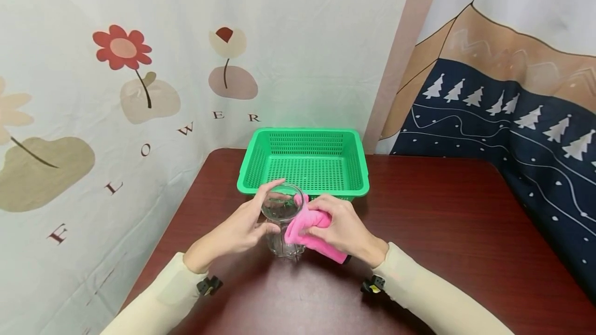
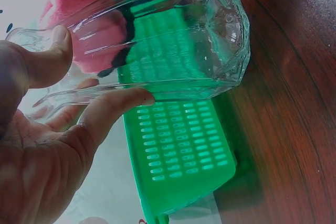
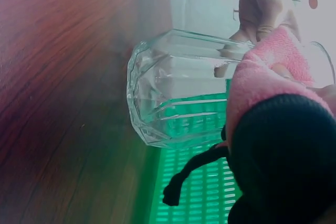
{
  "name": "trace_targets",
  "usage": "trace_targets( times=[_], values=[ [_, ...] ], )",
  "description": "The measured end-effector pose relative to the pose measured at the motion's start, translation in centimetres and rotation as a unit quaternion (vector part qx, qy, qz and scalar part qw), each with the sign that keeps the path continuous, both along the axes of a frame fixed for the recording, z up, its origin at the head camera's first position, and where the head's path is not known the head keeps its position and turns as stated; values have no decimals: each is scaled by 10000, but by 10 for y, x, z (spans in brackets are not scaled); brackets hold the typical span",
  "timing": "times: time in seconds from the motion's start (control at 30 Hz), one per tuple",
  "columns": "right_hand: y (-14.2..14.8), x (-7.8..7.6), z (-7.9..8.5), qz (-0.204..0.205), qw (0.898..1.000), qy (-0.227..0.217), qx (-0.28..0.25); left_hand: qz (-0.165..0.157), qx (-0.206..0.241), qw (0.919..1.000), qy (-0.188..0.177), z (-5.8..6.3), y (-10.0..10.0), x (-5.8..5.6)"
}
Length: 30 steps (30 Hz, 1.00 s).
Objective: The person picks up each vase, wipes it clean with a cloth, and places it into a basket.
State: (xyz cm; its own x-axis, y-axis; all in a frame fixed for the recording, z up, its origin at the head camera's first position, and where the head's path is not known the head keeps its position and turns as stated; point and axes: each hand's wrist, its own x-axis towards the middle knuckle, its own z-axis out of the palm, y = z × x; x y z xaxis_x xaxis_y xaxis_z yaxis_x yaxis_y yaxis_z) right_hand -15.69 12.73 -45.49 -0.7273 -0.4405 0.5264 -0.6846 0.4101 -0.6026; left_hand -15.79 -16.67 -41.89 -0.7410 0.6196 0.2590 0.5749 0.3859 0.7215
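Observation:
A clear glass jar [image 1: 281,247] with a flared round rim and a faceted body stands between the two hands, in front of the basket. My left hand [image 1: 239,226] grips it near the neck from the left, thumb on the near side and fingers round the far side. My right hand [image 1: 346,226] holds a bunched pink cloth [image 1: 321,247] against the jar's right side. In the right wrist view the cloth [image 3: 275,59] wraps part of the glass near the rim, and its dark edging and a black loop [image 3: 191,171] hang down.
Behind the jar, a green perforated plastic basket [image 1: 363,169] sits at the back of the dark reddish wooden table [image 1: 442,231]. Printed fabric sheets [image 1: 307,40] hang behind the table and along its sides. Small black cameras are strapped to both wrists.

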Motion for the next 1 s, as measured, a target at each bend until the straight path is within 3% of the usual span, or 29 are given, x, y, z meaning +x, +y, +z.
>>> trace_targets(
  times=[0.53,0.83,1.0],
  values=[
    [3,-2,-7,-213,9911,-315,1272,-9,-58,10000,38,1,0,1],
    [3,-2,-12,-394,9717,-792,2190,45,-119,9999,101,2,0,2],
    [3,-1,-18,-392,9616,-723,2620,44,-114,9999,62,1,2,2]
  ],
)
